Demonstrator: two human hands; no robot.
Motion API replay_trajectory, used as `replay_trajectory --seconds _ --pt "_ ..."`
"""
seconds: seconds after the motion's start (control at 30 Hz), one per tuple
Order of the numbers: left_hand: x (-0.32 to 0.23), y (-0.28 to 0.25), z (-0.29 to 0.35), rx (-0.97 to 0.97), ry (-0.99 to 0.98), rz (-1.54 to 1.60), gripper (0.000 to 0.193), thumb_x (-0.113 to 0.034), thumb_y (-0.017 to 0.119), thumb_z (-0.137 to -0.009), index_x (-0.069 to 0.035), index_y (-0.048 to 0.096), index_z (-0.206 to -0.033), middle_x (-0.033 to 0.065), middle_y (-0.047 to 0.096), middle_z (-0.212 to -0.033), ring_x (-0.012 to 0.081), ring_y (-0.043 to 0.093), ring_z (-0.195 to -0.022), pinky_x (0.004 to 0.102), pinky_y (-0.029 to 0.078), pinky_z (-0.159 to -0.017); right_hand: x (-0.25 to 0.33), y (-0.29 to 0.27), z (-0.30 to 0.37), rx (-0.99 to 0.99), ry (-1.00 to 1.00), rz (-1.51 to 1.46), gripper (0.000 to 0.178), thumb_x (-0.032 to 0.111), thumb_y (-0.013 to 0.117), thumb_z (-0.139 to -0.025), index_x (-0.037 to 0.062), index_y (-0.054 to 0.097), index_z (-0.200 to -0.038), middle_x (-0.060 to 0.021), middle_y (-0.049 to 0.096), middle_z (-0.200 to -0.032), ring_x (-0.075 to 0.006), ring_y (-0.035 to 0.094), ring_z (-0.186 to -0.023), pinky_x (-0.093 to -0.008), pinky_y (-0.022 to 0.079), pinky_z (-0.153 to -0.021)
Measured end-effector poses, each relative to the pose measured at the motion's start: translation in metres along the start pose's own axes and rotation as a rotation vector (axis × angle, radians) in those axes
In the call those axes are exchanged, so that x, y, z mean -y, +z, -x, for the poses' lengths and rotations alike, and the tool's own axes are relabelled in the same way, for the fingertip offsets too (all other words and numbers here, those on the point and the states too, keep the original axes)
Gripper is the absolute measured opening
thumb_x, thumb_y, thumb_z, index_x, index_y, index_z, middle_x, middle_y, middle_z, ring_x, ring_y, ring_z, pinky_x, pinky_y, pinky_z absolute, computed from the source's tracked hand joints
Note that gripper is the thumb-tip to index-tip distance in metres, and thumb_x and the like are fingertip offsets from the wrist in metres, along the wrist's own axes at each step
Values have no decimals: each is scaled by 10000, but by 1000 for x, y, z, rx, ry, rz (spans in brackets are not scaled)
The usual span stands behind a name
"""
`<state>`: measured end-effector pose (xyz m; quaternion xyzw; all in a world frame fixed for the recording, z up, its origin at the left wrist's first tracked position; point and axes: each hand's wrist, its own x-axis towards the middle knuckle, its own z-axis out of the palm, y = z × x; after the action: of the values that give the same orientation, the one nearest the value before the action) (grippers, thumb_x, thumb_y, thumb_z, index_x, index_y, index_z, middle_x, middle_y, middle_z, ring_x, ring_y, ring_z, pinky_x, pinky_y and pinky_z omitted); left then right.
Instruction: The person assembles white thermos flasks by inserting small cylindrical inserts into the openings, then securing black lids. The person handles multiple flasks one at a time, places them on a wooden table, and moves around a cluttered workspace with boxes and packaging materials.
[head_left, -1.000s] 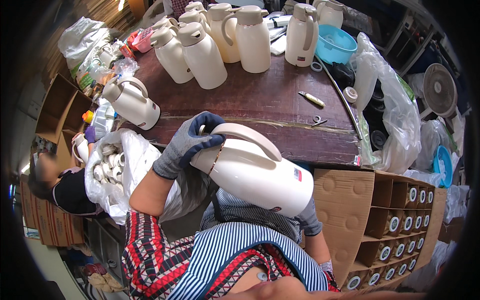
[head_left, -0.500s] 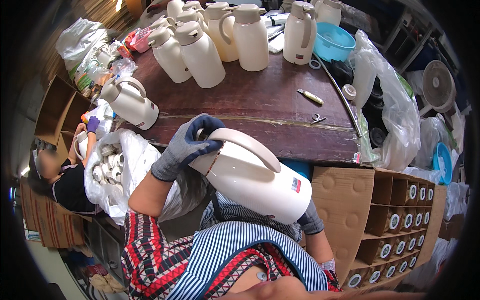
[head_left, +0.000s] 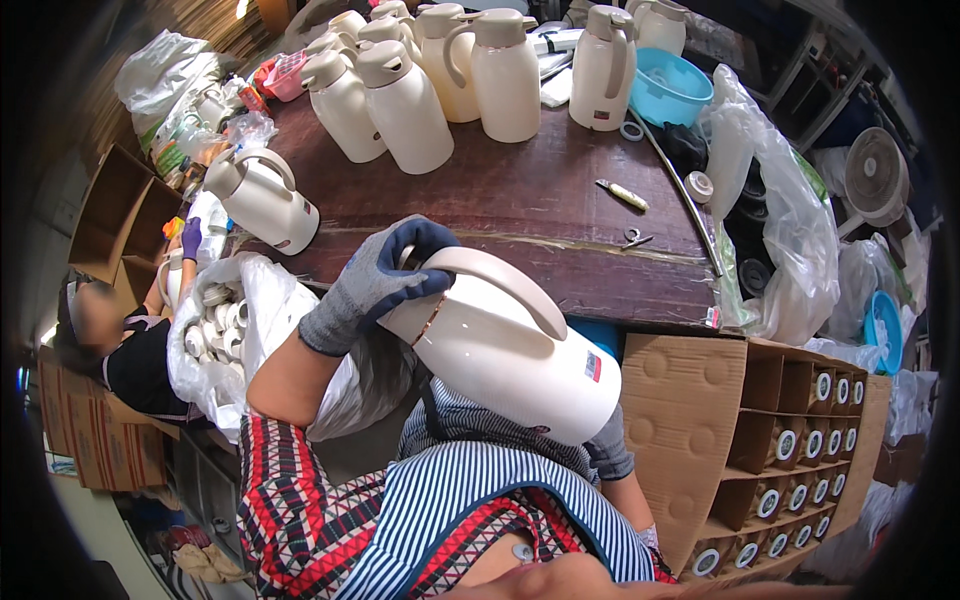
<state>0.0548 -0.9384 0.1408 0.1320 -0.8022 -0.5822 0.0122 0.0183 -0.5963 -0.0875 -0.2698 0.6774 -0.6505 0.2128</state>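
Observation:
A cream vacuum jug [head_left: 510,365] lies tilted in front of my body, its lid end toward the upper left and its base toward the lower right. Its long beige handle faces up, and a small label shows near the base. My left hand [head_left: 388,278], in a grey and navy glove, is closed round the lid end by the top of the handle. At the base end, my right hand [head_left: 608,447], gloved too, supports the jug from beneath; its fingers are mostly hidden behind the body. A thin brownish ring runs round the jug's neck.
Several similar jugs [head_left: 410,120] stand on the dark table [head_left: 480,195], with a small tube [head_left: 625,196] and a blue basin [head_left: 672,85]. One jug [head_left: 265,205] leans in view at the left. A divided carton [head_left: 680,430] is at right, a white bag [head_left: 265,290] and a co-worker [head_left: 150,350] at left.
My left hand and the lid end have shifted slightly up. My right hand has slid a little left and under the base. The co-worker's gloved hand has moved slightly.

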Motion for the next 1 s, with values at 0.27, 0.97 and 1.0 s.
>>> replay_trajectory --seconds 0.27,0.97,1.0 --pt "17 -1 5 -12 6 50 392 -193 789 -817 -39 637 -1144 26 657 -1065 111 611 -1009 293 491 -956 32 -7 -1 -6 86 -46 607 209 799 -888 -5 578 -1411 -152 665 -1347 -273 647 -1210 -388 489 -1069" --pt "168 129 -24 297 -53 430 443 -316 545 -1051 -34 508 -1392 98 623 -1325 201 578 -1254 416 439 -1124 252 -10 -125 127 -597 1166 238 289 683 -845 60 669 -909 -48 645 -758 -208 669 -645 -362 505 -489" --pt "167 125 -25 276 -54 438 449 -319 549 -1047 -35 507 -1393 98 622 -1327 202 576 -1256 417 437 -1125 258 -7 -125 98 -685 1309 250 274 687 -832 49 673 -941 -43 627 -768 -192 650 -655 -347 505 -493"
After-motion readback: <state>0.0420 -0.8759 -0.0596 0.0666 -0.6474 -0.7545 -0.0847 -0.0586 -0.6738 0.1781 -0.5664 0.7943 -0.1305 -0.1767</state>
